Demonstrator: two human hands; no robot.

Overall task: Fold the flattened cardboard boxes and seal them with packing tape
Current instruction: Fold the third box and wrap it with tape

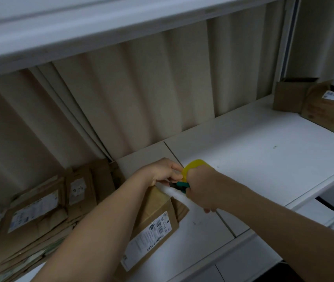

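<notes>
Right hand (199, 186) grips yellow tape dispenser (195, 167) over cardboard box (158, 218) on table (263, 151); left hand (161, 173) fingers curled, pinching at the tape end beside it.

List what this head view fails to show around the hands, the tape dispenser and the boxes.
- Tape dispenser: mostly hidden by the right hand; the roll can't be seen.
- Box top: covered by the left hand, so flap state is unclear.
- Label print: blurred, mostly unreadable.
- Flat cardboard pile: cut off at the left edge.
- Far boxes: cut off at the right edge.
</notes>
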